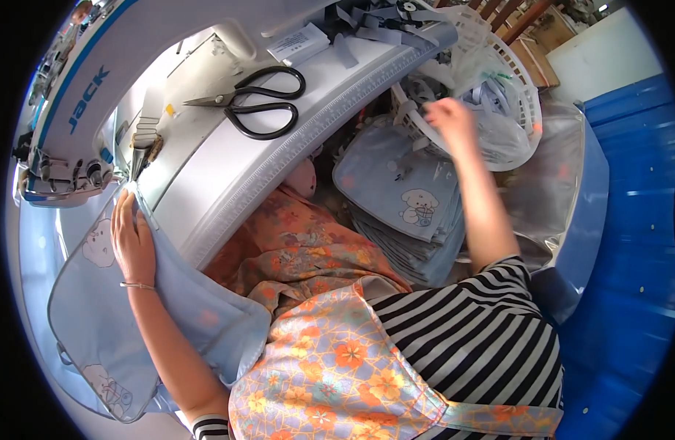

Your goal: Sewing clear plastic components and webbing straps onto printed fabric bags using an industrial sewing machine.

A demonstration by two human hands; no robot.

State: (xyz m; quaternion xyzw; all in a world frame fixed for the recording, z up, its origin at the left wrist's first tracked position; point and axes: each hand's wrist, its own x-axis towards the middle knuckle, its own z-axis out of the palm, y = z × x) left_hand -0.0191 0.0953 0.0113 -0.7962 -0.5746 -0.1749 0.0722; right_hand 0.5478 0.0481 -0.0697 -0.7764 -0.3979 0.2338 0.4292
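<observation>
My left hand [134, 238] lies flat with fingers stretched out on a light blue cloth piece [81, 301] with dark edging and printed white puppies. Its fingertips are close to the needle area of a white sewing machine [143, 44]. The cloth hangs from the machine bed over my left forearm's side. Out to the right, my right hand [452, 126] is raised over the near rim of a white plastic basket [529, 121]. Its fingers are curled together and slightly blurred; whatever they may hold is hidden. Under that arm sits a stack of similar blue cloth pieces [389, 183].
Black-handled scissors [226, 101] lie on the white table by its ruler-marked edge [308, 121]. A white label pack [299, 44] and grey strips [345, 48] lie farther back. Clear plastic and strips fill the basket. An orange floral apron [330, 359] covers my lap.
</observation>
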